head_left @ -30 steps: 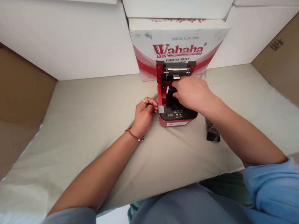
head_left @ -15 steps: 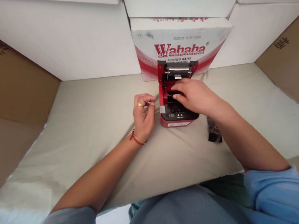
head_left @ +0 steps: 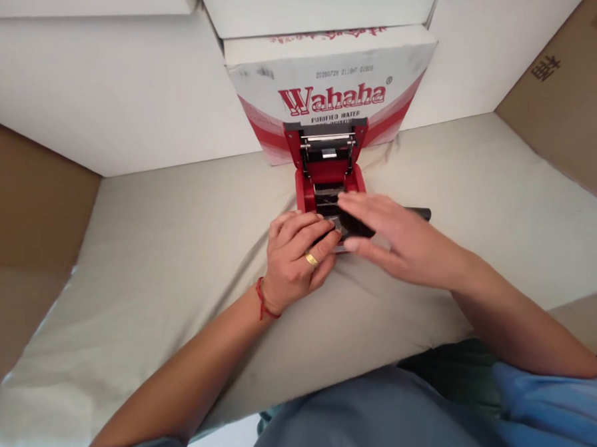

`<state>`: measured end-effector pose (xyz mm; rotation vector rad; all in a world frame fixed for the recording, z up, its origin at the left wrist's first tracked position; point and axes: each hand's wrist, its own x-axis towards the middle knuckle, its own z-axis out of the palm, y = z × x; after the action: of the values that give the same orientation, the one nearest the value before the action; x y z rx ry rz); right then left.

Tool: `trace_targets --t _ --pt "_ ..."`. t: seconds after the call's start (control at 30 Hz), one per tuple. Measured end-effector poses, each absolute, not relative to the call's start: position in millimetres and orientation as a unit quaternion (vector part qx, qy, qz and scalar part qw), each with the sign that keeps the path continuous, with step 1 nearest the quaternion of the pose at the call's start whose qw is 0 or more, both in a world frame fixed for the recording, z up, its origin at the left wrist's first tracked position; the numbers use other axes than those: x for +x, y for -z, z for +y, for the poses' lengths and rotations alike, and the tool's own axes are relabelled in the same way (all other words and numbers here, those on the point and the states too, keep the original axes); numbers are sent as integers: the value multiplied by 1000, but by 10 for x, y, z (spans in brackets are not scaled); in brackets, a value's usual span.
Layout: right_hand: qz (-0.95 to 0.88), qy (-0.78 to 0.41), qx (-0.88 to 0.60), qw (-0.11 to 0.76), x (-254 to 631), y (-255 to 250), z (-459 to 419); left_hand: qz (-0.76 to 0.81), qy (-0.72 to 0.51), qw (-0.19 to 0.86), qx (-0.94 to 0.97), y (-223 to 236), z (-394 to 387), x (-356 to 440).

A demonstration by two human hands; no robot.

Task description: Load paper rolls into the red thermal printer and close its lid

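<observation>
Head view: touching compact red printer point(head_left: 326, 168), back from counter's front edge point(head_left: 330, 377), with left grip point(head_left: 299, 257) half-curled, hold unclear, and right grip point(head_left: 400, 241) spread! Probably light, stiff; take sides.

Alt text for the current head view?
A red and black device with its lid raised sits on pale cloth; a person's left hand covers part of its near end, the right hand reaches over its right side. A Wahaha water box stands behind.
</observation>
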<state>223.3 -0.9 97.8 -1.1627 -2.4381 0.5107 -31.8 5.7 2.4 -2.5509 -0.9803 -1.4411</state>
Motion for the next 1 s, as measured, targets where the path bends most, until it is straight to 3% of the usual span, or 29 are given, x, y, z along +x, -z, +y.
trace_targets --t 0.17,0.33,0.6,0.87,1.0 --pt "-735 -119 -553 373 2263 -1132 691 -312 477 45 -820 -9 59 -321" --pt "-732 -151 -565 350 2104 -1006 1137 -312 471 13 -825 11 43 -322" --pt "-754 -185 -500 383 2187 -858 579 -306 497 48 -810 7 24 -303" --pt "-822 -138 -437 339 2348 -454 249 -291 505 84 -808 24 43 -309" --pt "-823 -139 -407 371 2362 -307 263 -315 518 24 -795 -67 95 -375"
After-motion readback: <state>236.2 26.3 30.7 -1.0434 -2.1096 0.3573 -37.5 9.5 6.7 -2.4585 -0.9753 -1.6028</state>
